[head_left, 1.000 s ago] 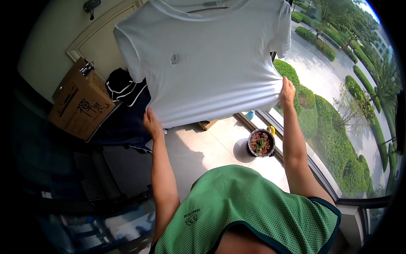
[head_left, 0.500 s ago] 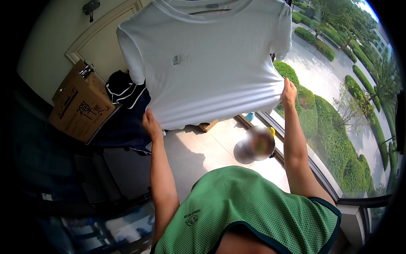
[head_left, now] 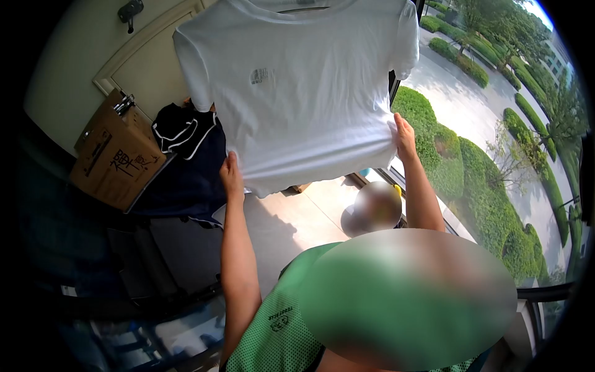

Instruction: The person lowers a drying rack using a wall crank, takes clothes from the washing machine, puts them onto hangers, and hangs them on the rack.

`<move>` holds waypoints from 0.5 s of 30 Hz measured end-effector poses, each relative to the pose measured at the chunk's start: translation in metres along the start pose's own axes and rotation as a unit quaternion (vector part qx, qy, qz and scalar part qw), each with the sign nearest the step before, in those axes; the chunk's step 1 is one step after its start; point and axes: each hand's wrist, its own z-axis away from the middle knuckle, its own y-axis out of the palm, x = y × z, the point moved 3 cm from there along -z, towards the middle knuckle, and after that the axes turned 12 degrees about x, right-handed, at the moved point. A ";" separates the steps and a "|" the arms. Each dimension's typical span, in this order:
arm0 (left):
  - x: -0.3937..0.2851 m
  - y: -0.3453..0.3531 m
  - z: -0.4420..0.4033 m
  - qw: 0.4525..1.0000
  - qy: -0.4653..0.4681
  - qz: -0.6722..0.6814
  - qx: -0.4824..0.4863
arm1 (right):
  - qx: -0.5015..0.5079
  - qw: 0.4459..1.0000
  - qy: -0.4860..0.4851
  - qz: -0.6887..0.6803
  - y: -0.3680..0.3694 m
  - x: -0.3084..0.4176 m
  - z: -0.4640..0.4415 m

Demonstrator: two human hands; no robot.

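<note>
A white T-shirt (head_left: 304, 93) hangs in front of me, with a small printed mark on its chest and part of a hanger showing at the neck. My left hand (head_left: 232, 177) is closed on the shirt's lower left side. On the other side, my right hand (head_left: 404, 136) pinches the lower right edge. Creases run across the cloth between the two hands, and the hem sags a little in the middle. The top of the collar is cut off by the frame's edge.
A cardboard box (head_left: 118, 155) stands at the left beside a black garment with white trim (head_left: 180, 130) and dark blue cloth (head_left: 180, 186). A blurred round shape (head_left: 377, 208) is on the tiled floor (head_left: 316, 208) near the window. Hedges show outside.
My right hand has moved inward to the left, and my left hand slightly right. The shirt is stretched less widely, with looser folds.
</note>
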 end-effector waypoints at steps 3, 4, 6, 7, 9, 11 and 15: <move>0.009 0.003 0.013 0.996 0.007 0.042 0.076 | 0.052 0.998 0.034 -0.015 0.024 -0.004 0.023; 0.007 0.008 0.021 0.990 -0.040 -0.030 0.134 | 0.095 0.993 0.065 -0.005 0.026 -0.005 0.032; 0.016 0.011 0.037 0.973 -0.090 -0.102 0.187 | 0.140 0.984 0.107 -0.002 0.031 -0.020 0.046; 0.034 0.013 0.043 0.964 -0.117 -0.104 0.213 | 0.155 0.979 0.134 0.006 0.029 -0.034 0.051; 0.056 0.020 0.056 0.954 -0.144 -0.104 0.241 | 0.155 0.969 0.184 0.049 -0.005 -0.106 0.040; 0.068 0.020 0.067 0.979 -0.153 0.021 0.134 | 0.150 0.971 0.185 0.037 -0.008 -0.128 0.041; 0.087 0.017 0.070 0.944 -0.197 0.257 -0.058 | -0.001 0.992 0.122 -0.027 0.014 -0.107 0.057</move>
